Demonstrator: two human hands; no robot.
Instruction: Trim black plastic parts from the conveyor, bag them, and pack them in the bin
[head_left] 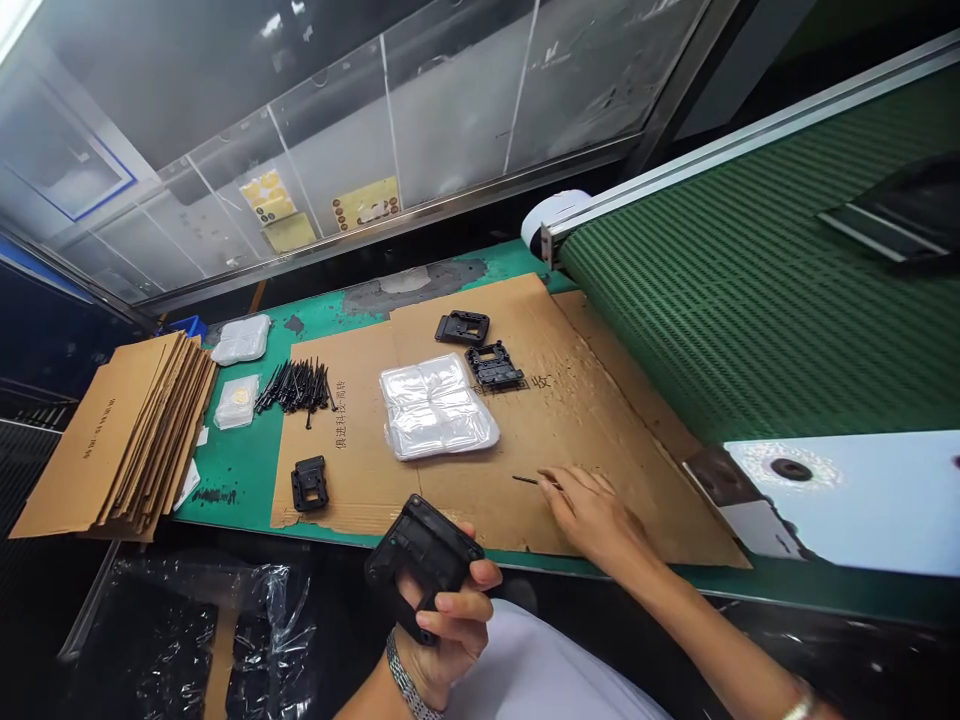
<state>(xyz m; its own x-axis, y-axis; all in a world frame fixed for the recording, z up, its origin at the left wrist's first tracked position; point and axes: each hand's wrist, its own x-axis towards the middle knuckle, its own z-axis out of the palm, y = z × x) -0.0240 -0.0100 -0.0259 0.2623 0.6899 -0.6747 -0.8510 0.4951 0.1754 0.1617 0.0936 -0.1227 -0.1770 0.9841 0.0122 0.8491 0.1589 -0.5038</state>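
My left hand (457, 615) is wrapped round a black plastic frame (424, 550), held tilted in front of the table's near edge. The frame has a large opening, and part of my palm shows through it. Low over the cardboard, my right hand (600, 515) pinches a thin dark rod (525, 480) that points to the left. Its other end is hidden by the fingers. A similar black plastic part (309, 485) lies on the cardboard to the left. Two more, a black part (463, 327) and a black open frame (495, 366), lie farther back.
Clear plastic bags (435, 405) lie stacked on the cardboard sheet (360, 340). To their left is a pile of long black pins (300, 385). Stacked cardboard (112, 430) stands at far left. A green conveyor belt (712, 290) rises on the right, bordering the table.
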